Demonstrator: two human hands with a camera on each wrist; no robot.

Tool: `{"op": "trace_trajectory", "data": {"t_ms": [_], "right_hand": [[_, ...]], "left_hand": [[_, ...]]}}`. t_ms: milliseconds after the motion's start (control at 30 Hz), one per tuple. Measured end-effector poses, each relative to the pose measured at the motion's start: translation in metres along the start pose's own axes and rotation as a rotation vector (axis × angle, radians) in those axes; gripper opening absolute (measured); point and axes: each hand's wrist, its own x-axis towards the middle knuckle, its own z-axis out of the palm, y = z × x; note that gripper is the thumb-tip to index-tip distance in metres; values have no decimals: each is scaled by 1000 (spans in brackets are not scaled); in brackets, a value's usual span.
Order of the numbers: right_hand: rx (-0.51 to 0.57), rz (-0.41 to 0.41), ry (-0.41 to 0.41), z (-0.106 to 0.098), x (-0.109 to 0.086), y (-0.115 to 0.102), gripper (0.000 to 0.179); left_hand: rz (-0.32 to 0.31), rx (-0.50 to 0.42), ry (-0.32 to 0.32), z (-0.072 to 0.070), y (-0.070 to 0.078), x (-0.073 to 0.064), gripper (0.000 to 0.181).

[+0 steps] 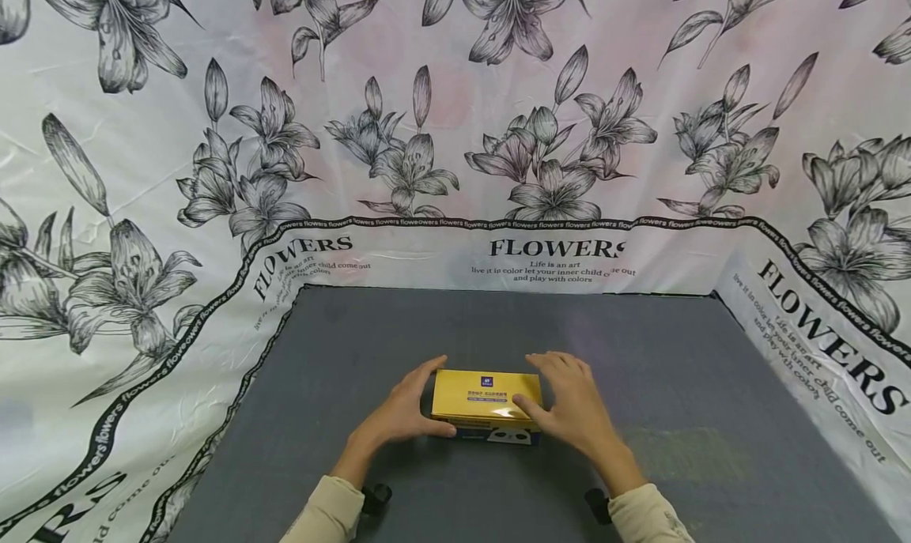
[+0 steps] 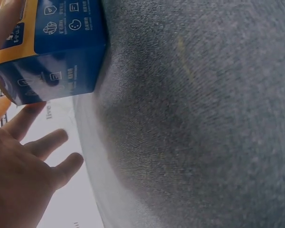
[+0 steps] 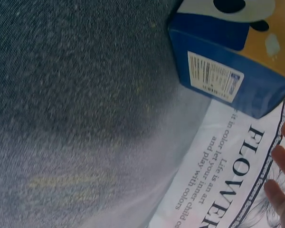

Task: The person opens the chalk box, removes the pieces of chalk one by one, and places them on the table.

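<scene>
A yellow and dark blue cardboard box rests on the grey surface, its yellow top up and a panda picture on the front. At its left end is my left hand, thumb by the front corner and fingers spread toward the back. In the left wrist view, several fingers stand loosely apart beside the box's blue end. My right hand is at the right end, thumb overlapping the top in the head view. The right wrist view shows a barcode label and relaxed fingertips apart from the box.
The grey tabletop extends around the box. White cloth printed with flowers and lettering rises at the back and both sides. A faint yellowish patch marks the surface at the right. Dark straps with small devices sit by the wrists.
</scene>
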Motion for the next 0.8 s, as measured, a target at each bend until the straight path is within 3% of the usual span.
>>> {"op": "trace_trajectory", "data": {"t_ms": [167, 400, 800], "right_hand": [[25, -30, -45, 7, 4, -6, 65], [-23, -89, -108, 16, 9, -9, 60], [-91, -190, -228, 13, 20, -15, 44]], "left_hand": [[-4, -28, 0, 3, -2, 2, 120], [-27, -83, -19, 6, -4, 3, 125], [-34, -82, -64, 6, -11, 6, 115]]}}
